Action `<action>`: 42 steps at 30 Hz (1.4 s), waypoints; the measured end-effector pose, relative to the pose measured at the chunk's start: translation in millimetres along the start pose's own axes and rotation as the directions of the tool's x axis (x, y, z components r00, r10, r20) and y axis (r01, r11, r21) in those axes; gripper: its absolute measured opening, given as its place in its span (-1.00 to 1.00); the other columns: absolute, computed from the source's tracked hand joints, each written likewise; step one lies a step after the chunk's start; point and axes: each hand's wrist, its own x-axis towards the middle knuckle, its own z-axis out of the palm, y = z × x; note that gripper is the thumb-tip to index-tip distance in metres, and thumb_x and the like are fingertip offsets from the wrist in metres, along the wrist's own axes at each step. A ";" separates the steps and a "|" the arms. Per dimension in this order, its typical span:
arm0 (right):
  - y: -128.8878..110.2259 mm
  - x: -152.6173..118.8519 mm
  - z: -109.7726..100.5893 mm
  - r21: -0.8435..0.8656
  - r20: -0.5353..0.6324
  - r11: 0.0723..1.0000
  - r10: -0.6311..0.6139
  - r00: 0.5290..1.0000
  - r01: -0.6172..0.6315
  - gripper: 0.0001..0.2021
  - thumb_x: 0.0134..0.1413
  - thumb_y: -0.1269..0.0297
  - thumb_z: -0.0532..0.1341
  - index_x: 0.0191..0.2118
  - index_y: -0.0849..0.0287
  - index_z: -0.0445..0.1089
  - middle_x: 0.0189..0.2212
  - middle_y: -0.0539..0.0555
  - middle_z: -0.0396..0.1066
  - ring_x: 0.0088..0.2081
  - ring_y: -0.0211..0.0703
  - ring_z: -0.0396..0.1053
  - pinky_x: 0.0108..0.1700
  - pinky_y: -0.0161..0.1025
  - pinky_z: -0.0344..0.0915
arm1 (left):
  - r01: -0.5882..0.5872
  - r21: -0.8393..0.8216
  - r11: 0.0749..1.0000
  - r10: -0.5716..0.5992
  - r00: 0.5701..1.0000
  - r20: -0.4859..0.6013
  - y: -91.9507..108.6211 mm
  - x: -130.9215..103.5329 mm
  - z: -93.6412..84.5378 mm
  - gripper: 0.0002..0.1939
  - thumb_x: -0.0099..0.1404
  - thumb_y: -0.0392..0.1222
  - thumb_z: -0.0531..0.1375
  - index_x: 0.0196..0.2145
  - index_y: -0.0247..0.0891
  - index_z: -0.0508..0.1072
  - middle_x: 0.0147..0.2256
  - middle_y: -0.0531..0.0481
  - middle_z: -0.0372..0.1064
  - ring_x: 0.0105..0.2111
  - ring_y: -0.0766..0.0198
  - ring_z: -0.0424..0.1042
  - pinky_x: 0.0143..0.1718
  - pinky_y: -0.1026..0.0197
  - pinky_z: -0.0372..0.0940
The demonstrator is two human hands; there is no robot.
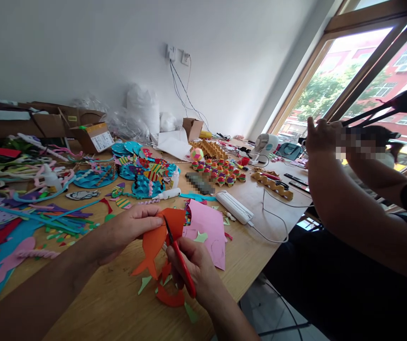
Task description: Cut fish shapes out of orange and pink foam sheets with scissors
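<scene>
The orange paper (154, 244) is pinched at its upper edge between the thumb and fingers of the left hand (127, 231), which is closed on it. By the right hand (197, 265), with fingers curled round the handles, a pair of red-handled scissors (182, 265) is gripped. The dark blades are set against the orange paper, just beside the left fingertips; how far they are parted cannot be told. The sheet is held above the near part of the wooden surface (93, 303), between the two hands, and a forked, tail-like end is shown at its lower left.

Beneath the hands, orange scraps (171, 297) and pale green scraps (145, 285) are scattered. Just beyond the right hand, a sheet of pink paper (210, 232) is laid, and past it a white power strip (234, 207) is seen. On the left, a pink fish cutout (10, 263) is placed on blue paper, with coloured strips (52, 218) strewn near it. Farther back, blue discs (97, 176), painted egg-carton pieces (221, 173) and a white fan (264, 146) are ranged. At the right edge, by the window, another person (356, 208) is seated, with both arms raised.
</scene>
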 end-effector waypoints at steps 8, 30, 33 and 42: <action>0.1 -1.7 -1.2 0.002 0.012 1.000 0.005 1.000 -0.005 -0.59 0.01 -0.05 0.24 -0.58 0.14 0.16 -0.78 -0.14 0.17 -0.77 -0.40 0.10 -0.72 -0.45 0.00 | 0.004 0.002 1.000 -0.004 1.000 0.003 -2.0 0.8 -2.6 -0.85 0.14 -0.16 0.24 -0.34 -0.21 0.59 -0.36 0.05 0.56 -0.35 0.27 0.43 -0.31 0.33 0.26; 4.3 -2.7 -1.5 0.037 0.020 0.999 -0.004 1.000 0.004 -0.59 0.02 -0.03 0.24 -0.58 0.15 0.15 -0.77 -0.15 0.15 -0.77 -0.42 0.09 -0.72 -0.46 0.05 | 0.016 0.052 0.999 -0.018 0.999 0.051 -6.0 1.4 -1.7 -0.81 0.14 -0.07 0.24 -0.39 -0.25 0.54 -0.39 0.02 0.47 -0.36 0.19 0.40 -0.33 0.26 0.26; 4.5 -3.9 -1.1 0.051 0.030 0.999 -0.017 0.999 0.015 -0.60 0.02 -0.04 0.24 -0.56 0.15 0.16 -0.76 -0.16 0.15 -0.76 -0.43 0.08 -0.72 -0.47 0.03 | 0.019 0.065 0.998 -0.021 0.999 0.040 -6.3 0.9 -2.0 -0.82 0.14 -0.08 0.24 -0.40 -0.23 0.54 -0.41 0.03 0.47 -0.38 0.22 0.39 -0.36 0.29 0.25; 9.1 -4.4 -4.9 0.029 0.033 1.000 -0.011 0.999 0.010 -0.65 0.07 0.06 0.22 -0.55 0.15 0.17 -0.74 -0.14 0.18 -0.73 -0.41 0.12 -0.69 -0.46 0.06 | 0.023 0.111 0.994 -0.038 0.990 0.135 -1.3 1.7 1.0 -0.84 0.15 -0.12 0.23 -0.40 -0.23 0.57 -0.40 0.04 0.51 -0.37 0.20 0.43 -0.34 0.30 0.29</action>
